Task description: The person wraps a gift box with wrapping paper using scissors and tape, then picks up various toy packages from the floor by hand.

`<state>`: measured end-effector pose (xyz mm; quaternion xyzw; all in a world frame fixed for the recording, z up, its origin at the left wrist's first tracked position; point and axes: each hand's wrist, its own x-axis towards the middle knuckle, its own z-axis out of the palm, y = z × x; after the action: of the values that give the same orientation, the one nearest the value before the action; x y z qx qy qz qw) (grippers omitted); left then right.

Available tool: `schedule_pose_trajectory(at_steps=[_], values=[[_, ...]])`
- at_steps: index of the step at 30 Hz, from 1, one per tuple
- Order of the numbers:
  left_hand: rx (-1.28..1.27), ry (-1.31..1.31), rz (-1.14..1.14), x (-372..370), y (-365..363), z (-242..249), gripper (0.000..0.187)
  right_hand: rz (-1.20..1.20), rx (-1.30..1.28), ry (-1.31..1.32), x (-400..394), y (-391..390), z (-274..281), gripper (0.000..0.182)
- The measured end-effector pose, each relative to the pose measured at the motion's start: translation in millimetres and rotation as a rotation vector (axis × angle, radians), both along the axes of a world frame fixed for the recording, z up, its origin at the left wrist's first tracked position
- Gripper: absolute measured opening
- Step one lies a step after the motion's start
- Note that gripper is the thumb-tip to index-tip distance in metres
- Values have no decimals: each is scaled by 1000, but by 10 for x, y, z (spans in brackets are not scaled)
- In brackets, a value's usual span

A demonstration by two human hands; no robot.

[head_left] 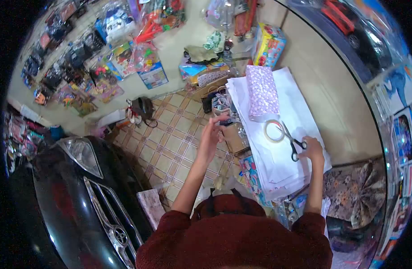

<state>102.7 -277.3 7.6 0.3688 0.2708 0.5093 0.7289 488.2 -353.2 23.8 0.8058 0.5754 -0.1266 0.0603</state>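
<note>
A pair of scissors [292,140] with black handles rests over the white paper sheets [300,107]. At the handles is my right hand [313,149], its thumb and fingers closed about them. The blades point up toward a roll of tape [274,131] and overlap its edge. Above the tape lies a wrapped package [263,92] in lilac patterned paper. My left hand [211,136] hovers left of the sheets, fingers apart and curved, with nothing visible in it. Below it and to the right stands an open cardboard box [236,138].
A black car [76,193] stands at the left. Toys in packets [121,58] hang on the wall. A colourful box [268,45] stands behind the sheets, and a glass case [349,67] borders the right. A dark bag [143,110] lies on the tiled floor [170,130].
</note>
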Motion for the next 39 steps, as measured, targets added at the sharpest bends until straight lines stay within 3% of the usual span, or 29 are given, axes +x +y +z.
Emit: schedule_pose_trajectory(at_steps=[1, 2, 4, 6, 9, 17, 25, 31, 39], values=[[-15, 3, -5, -35, -18, -53, 50, -29, -63, -17, -98, 39, 113, 74], [10, 34, 5, -71, -35, -108, 50, -33, 34, 63, -338, 50, 322, 64], [35, 100, 22, -140, -177, -233, 50, 131, 251, 260, -829, 139, 545, 51], [-12, 61, 38, -169, -339, -221, 50, 419, 428, 616, -1340, 284, 539, 46], [-23, 14, 40, -322, -518, -313, 49, 639, 312, 871, -2132, 427, 564, 43], [-129, 81, 190, -1461, -1192, -504, 46, 625, 169, 965, -3643, 453, 5, 22], [-295, 142, 373, -2634, -1909, -809, 43, 539, -153, 1353, -4974, 30, -793, 24], [-424, 80, 442, -3041, -2205, -1006, 43, 412, -301, 1530, -5520, -274, -1024, 22], [-439, 123, 537, -3162, -2244, -1278, 44, 425, -310, 1489, -5768, -206, -1617, 21]])
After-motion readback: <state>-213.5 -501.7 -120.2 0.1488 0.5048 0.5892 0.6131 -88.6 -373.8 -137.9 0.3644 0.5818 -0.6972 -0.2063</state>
